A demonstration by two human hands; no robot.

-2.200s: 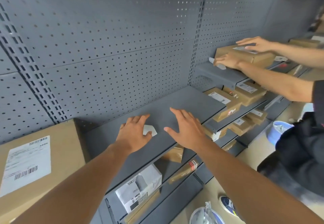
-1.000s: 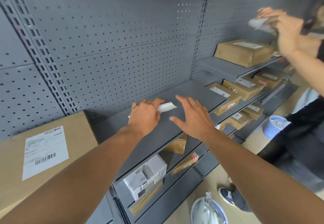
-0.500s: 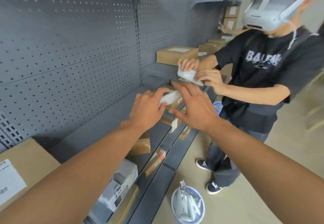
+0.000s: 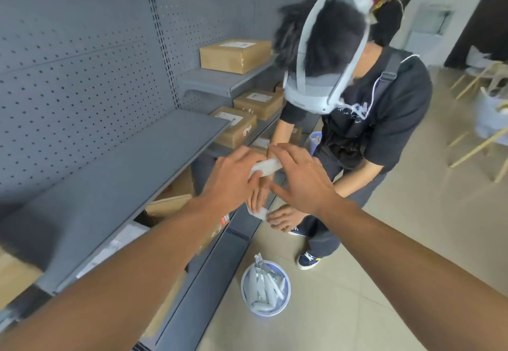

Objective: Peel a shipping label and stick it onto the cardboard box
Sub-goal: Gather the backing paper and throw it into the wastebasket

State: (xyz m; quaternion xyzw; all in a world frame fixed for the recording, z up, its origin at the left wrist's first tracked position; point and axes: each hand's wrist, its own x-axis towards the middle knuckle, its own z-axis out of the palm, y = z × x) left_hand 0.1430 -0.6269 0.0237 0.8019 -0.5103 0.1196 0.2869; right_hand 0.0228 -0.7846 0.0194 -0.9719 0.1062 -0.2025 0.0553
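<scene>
My left hand (image 4: 231, 177) pinches a white strip of label paper (image 4: 265, 167) in the air beyond the front edge of the grey shelf (image 4: 115, 174). Just to its right, my right hand (image 4: 299, 180) has its fingers spread; the fingertips sit against the strip's right end. Whether that hand grips the strip is unclear. A sliver of the cardboard box (image 4: 15, 273) shows at the far left edge, most of it out of frame. Other labelled cardboard boxes (image 4: 235, 55) rest on the shelves further along.
A second person (image 4: 354, 119) in a black shirt and grey headset bends down close in front of me, hands (image 4: 277, 217) low with white paper. A blue bin (image 4: 265, 289) of paper scraps stands on the floor. Lower shelves hold boxes. Wooden chairs (image 4: 483, 141) stand at right.
My view has swung right and down, away from the labelled box. My left hand lifted the white strip off the shelf into the air. The second person has bent down.
</scene>
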